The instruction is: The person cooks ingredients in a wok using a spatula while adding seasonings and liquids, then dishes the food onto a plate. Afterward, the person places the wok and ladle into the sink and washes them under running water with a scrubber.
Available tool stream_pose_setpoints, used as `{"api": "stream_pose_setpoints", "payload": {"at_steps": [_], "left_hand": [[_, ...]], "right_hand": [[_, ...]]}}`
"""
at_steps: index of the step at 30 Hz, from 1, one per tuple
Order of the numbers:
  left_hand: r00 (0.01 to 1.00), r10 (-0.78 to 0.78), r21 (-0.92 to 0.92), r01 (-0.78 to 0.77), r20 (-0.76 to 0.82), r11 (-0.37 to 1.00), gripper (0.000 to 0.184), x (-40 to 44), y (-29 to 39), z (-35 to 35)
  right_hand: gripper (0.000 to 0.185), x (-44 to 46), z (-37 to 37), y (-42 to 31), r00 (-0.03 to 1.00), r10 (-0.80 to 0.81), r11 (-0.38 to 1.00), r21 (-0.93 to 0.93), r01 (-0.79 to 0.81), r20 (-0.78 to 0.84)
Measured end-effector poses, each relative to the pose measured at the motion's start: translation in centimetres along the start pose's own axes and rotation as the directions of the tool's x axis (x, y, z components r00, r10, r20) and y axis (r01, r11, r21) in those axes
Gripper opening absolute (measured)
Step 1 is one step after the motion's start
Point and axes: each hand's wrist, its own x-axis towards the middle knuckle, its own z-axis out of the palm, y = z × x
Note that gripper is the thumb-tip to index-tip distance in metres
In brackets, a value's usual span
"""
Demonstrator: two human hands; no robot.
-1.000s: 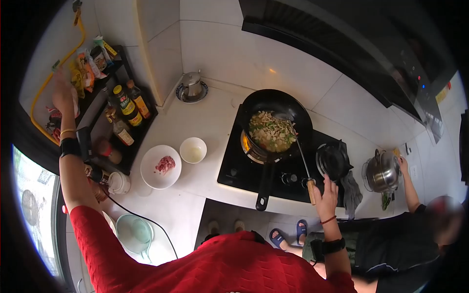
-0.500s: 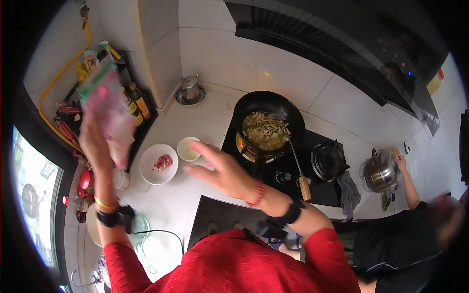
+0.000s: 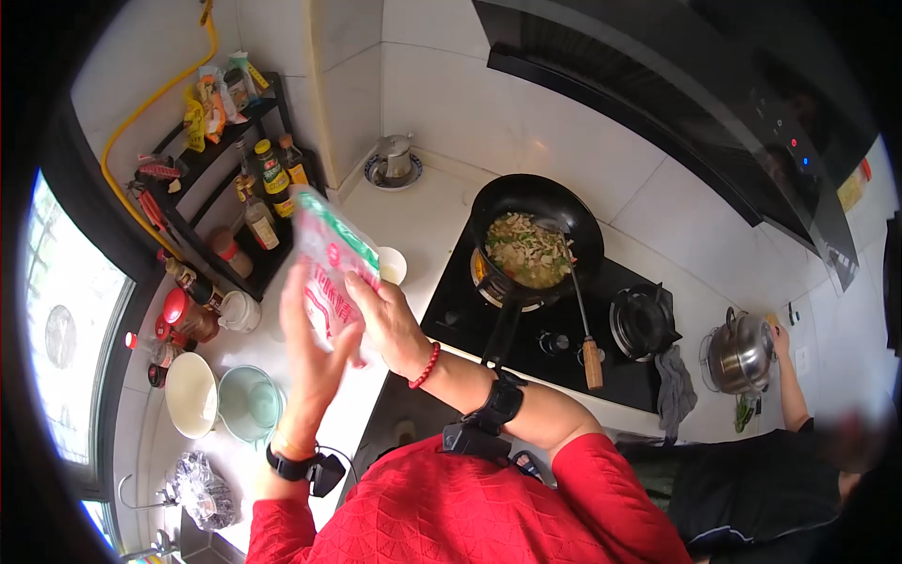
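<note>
1. Clear plastic bag with red print and a green-banded edge: in the air over the white counter, left of the round black wok. Tilted, band side up, probably to keep contents in.
2. Right hand: fingers gripping the bag's wok-side edge, thumb on the near face. Looks like the load-bearing grip.
3. Left hand: at the bag's lower part, farther from wok. Blurred, can't tell if fingers are gripping. Likely there to steady it.
4. Wok holds chopped food. Long metal spatula leans over its rim, wooden grip outward, presumably off the heat.
5. Small white bowl: left of wok, partly hidden.
6. Co-worker's hand: at shiny steel pot, well right of wok.
</note>
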Motion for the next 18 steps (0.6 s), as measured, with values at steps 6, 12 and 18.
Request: {"api": "stream_pose_setpoints", "payload": {"at_steps": [6, 12, 18], "left_hand": [[0.802, -0.398, -0.849, 0.520, 0.445, 0.098, 0.079, -5.8, -7.9, 1.6], [0.815, -0.082, -0.784, 0.518, 0.574, -0.341, 0.081, -4.1, -3.6, 5.4], [0.713, -0.190, -0.705, 0.547, 0.675, -0.450, 0.058, -2.6, -4.4, 7.1]], "right_hand": [[0.029, -1.8, -0.1, -4.8, 1.000, -0.025, 0.975, 0.220, 0.021, 0.015], [0.029, -4.3, -1.4, -6.3, 0.995, 0.040, 0.900, 0.428, -0.077, 0.094], [0.049, -9.1, -9.0, -6.9, 0.943, -0.333, 0.756, -0.605, 0.253, -0.022]]}}
